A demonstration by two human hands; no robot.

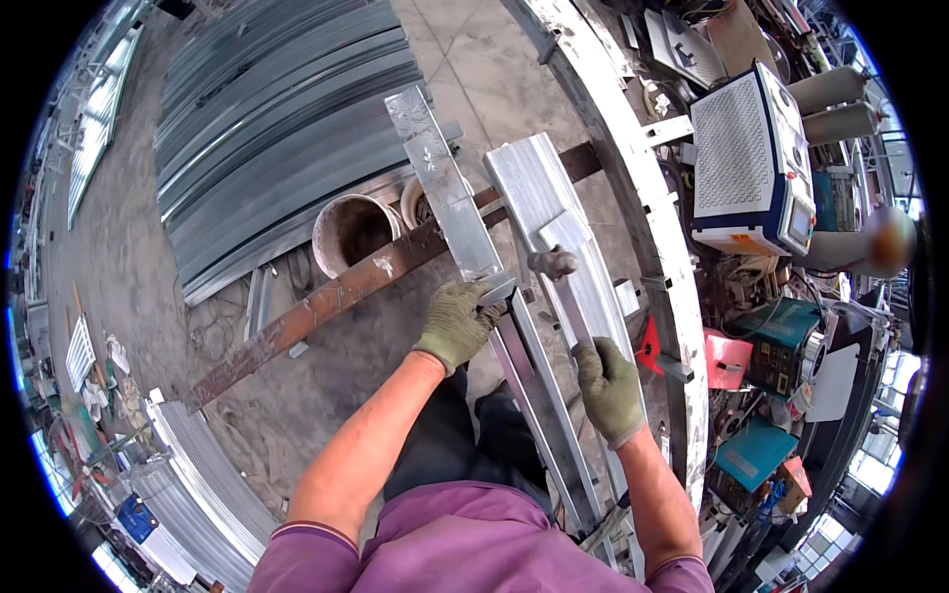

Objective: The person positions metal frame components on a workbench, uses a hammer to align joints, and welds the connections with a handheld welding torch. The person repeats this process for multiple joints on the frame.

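Both my hands wear olive-green work gloves. My right hand is wrapped round the handle of a hammer, whose head hangs above a wide silvery metal bar. My left hand is closed on a small flat metal piece at the upper end of a long narrow metal frame. Just beyond that hand, a flat galvanized metal bar lies across a rusty brown steel beam. The underside of the small piece is hidden by my fingers.
Behind the beam stands a dirty white bucket. Stacked grey metal profiles cover the floor at the far left. A long pale steel rail curves along the right, with a red triangular piece beside it and a white machine beyond.
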